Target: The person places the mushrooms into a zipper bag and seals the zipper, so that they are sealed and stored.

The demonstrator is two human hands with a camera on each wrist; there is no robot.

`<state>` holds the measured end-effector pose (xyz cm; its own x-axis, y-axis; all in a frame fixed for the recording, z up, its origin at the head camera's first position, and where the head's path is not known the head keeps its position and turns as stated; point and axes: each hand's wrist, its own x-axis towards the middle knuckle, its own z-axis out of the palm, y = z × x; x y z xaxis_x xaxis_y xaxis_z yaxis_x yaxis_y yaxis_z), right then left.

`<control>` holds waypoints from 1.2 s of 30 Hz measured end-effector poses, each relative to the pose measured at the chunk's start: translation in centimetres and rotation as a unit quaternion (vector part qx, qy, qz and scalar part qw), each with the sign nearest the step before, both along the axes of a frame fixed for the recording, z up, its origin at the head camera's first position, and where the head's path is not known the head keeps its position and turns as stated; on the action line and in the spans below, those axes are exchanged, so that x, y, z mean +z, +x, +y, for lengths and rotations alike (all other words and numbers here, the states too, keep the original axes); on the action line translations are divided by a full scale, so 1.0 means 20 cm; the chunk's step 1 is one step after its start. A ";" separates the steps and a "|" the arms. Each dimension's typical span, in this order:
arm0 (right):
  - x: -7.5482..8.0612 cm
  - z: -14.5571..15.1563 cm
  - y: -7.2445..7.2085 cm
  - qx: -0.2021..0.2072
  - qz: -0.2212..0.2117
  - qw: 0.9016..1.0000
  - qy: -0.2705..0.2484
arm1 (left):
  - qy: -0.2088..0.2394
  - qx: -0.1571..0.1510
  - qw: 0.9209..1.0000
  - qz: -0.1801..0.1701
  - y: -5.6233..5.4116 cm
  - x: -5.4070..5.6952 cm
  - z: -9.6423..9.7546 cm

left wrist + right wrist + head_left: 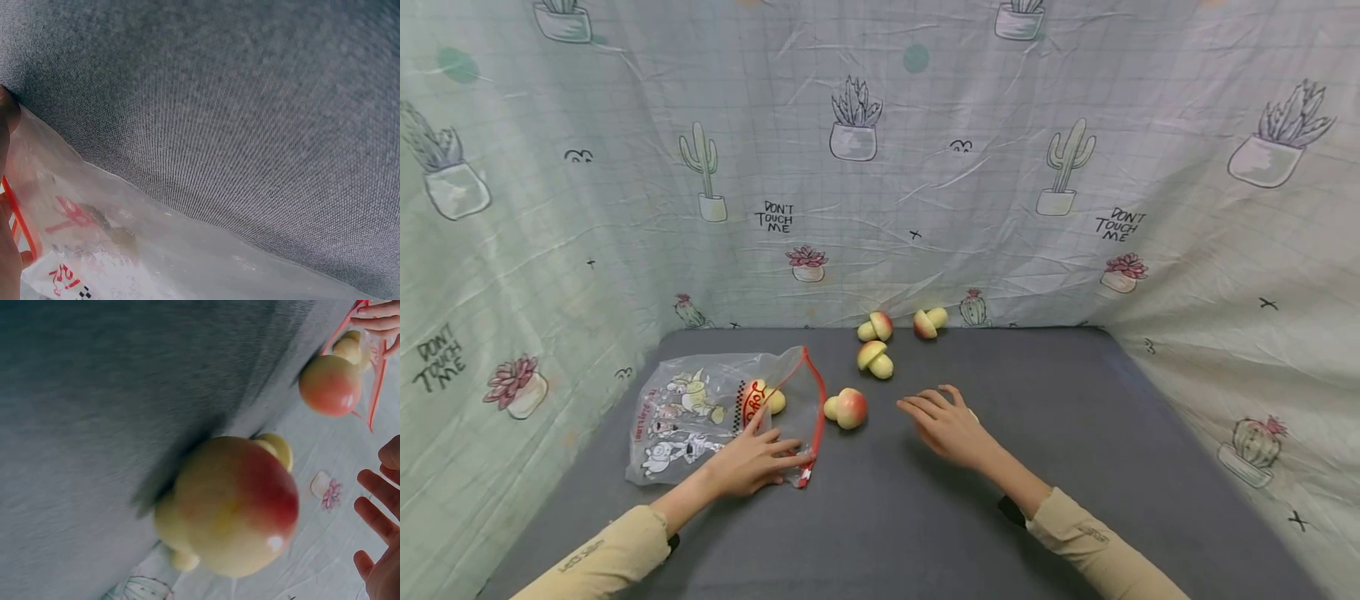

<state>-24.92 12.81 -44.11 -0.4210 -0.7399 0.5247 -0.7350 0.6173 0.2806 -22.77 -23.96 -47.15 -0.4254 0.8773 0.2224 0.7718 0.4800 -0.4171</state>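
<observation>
A clear plastic zip bag (688,417) with printed cartoon figures and a red edge lies on the left, its mouth facing right. My left hand (756,458) rests on it at the mouth, fingers spread and mostly straight. Inside the bag, a toy mushroom (777,401) shows past the fingertips. Just outside the mouth lies a mushroom with a red and yellow cap (852,409). My right hand (951,429) hovers to the right of it, fingers apart, holding nothing. A mushroom (237,506) looms large beside this hand in the right wrist view; the head view mostly hides it.
Toward the back of the dark grey table (1037,375) lie three more mushrooms: one at centre (876,359), one behind it (877,326), and one to the right (929,322). A patterned cloth (917,192) hangs behind and along both sides.
</observation>
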 end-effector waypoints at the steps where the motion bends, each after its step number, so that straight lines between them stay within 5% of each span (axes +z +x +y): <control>1: 0.00 0.01 0.00 0.000 0.000 1.000 -0.002 | -0.001 0.000 1.000 0.001 0.00 0.00 0.00; 18: -0.05 0.13 0.01 -0.037 0.000 0.999 -0.019 | -0.004 -0.006 1.000 0.010 0.00 0.00 -0.01; 36: -0.09 0.24 0.05 -0.114 -0.101 0.988 -0.011 | -0.017 -0.003 1.000 0.003 0.00 0.01 0.00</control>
<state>-23.88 17.52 -45.89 -0.6737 -0.6022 0.4284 -0.6151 0.7782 0.1268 -22.73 -23.87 -47.04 -0.4194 0.8865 0.1953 0.7721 0.4615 -0.4369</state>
